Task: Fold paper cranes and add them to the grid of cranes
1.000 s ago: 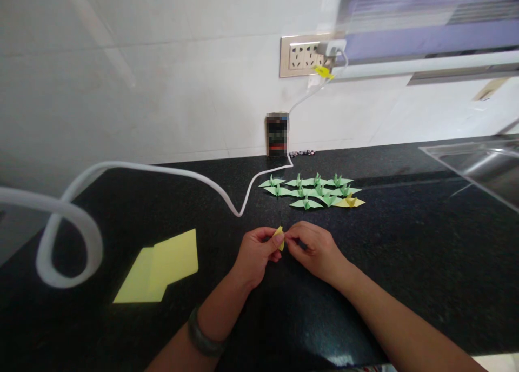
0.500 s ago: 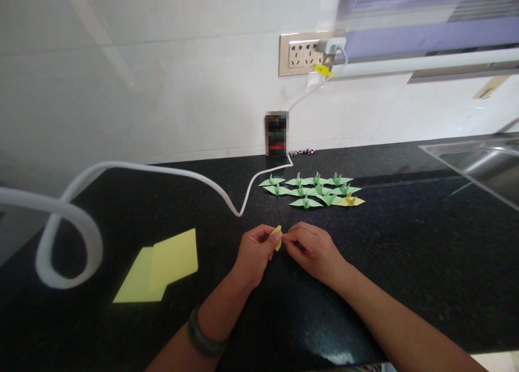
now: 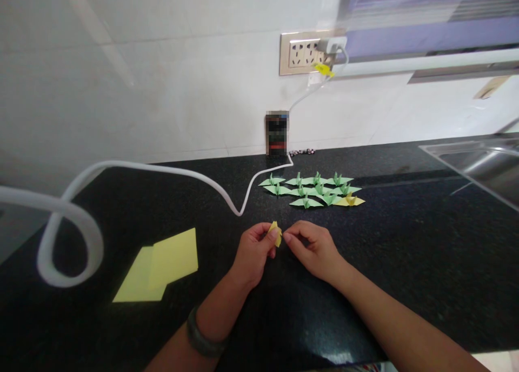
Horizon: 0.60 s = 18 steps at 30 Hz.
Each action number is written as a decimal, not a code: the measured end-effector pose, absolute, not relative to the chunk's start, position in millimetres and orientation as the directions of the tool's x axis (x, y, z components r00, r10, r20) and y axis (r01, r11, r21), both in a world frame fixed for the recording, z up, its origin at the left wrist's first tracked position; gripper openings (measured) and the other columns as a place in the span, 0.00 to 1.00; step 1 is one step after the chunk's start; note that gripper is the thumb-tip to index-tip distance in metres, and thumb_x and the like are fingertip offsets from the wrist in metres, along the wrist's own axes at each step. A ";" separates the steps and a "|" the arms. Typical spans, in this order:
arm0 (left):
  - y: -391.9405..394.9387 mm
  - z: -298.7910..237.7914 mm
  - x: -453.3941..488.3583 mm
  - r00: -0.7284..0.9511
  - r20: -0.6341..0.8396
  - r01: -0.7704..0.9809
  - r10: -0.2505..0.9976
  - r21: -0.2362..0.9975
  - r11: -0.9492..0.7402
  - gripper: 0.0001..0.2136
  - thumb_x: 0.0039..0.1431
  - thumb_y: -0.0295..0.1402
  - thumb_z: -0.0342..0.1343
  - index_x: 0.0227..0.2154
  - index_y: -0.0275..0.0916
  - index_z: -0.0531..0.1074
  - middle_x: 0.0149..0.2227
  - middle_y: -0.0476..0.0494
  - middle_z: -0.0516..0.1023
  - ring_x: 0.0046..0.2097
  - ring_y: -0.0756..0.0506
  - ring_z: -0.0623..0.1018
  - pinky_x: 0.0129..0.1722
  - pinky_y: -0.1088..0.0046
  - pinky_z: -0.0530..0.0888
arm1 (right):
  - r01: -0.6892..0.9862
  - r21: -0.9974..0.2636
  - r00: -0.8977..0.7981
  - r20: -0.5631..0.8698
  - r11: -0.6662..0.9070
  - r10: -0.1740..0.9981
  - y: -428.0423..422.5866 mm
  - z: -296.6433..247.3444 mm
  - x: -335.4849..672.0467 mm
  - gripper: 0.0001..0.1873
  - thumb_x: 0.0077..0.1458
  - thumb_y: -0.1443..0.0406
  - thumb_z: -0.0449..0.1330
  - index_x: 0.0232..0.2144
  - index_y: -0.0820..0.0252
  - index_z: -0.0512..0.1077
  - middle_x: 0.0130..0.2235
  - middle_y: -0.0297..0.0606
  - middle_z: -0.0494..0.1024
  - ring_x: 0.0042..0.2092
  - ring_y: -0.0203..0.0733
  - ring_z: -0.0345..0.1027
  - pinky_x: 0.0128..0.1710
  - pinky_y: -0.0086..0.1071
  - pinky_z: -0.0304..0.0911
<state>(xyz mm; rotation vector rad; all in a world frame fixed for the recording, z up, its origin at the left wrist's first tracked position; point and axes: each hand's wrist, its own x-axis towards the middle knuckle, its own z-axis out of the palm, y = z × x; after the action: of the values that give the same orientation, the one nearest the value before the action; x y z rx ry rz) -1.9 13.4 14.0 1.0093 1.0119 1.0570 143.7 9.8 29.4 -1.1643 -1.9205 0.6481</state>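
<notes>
Far to the left of the hands we see a thick white cable (image 3: 68,247) curling into a loop on the black tabletop (image 3: 405,264), then running on behind the hands toward the wall. Nearer, still well to the left of the left hand, two overlapping yellow paper sheets (image 3: 162,264) lie flat. A dark wristband (image 3: 200,339) circles the left wrist.

The left hand (image 3: 253,250) is raised just above the tabletop, thumb and forefinger pinching a small yellow folded paper (image 3: 275,234) held upright at the fingertips. Just beside it, the right hand (image 3: 314,247) has its thumb and forefinger drawn together with the tips right next to the paper. We cannot tell whether they catch its edge. The other fingers of both hands are curled in.

Beyond the hands, a phone (image 3: 277,134) leans against the white wall, its screen blurred. Past the right hand and a little to its right, green paper cranes (image 3: 312,191) sit in close rows, wings touching, with one yellow crane (image 3: 351,201) at the right end of the nearest row. Higher on the wall we see a socket panel (image 3: 302,54) with a white plug in it. Far to the right of the right hand, the steel sink (image 3: 478,164) meets the tabletop's edge.
</notes>
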 end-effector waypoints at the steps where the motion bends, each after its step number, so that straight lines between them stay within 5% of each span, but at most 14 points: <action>1: 13.4 14.7 -1.7 0.198 -0.143 -0.191 0.970 0.965 0.181 0.08 0.50 0.35 0.52 0.28 0.35 0.67 0.21 0.52 0.64 0.20 0.57 0.62 0.20 0.80 0.59 | 0.495 -0.755 -0.262 0.341 0.429 0.903 10.4 29.2 143.3 0.06 0.50 0.67 0.52 0.24 0.61 0.68 0.24 0.34 0.69 0.26 0.33 0.62 0.27 0.27 0.58; 13: 11.8 18.4 -0.5 0.189 -0.129 -0.148 0.973 0.976 0.158 0.08 0.47 0.35 0.54 0.27 0.34 0.67 0.19 0.53 0.66 0.18 0.56 0.63 0.19 0.80 0.59 | 0.397 -0.857 -0.207 0.264 0.327 0.942 8.2 28.5 142.3 0.09 0.51 0.65 0.53 0.22 0.62 0.68 0.23 0.34 0.70 0.25 0.33 0.62 0.26 0.27 0.58; 18: 13.3 19.5 -1.1 0.215 -0.158 -0.225 0.964 0.952 0.206 0.11 0.45 0.33 0.56 0.33 0.35 0.68 0.26 0.49 0.71 0.20 0.56 0.67 0.20 0.79 0.63 | 0.209 -0.972 -0.206 0.069 0.112 0.976 15.8 23.6 145.2 0.13 0.51 0.60 0.51 0.25 0.63 0.68 0.23 0.34 0.70 0.23 0.32 0.61 0.23 0.26 0.59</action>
<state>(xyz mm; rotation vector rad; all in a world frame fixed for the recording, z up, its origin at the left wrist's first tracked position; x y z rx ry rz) -1.1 13.3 19.5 0.9832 0.9710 1.0412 145.2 15.8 23.6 -1.1989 -1.5634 1.1711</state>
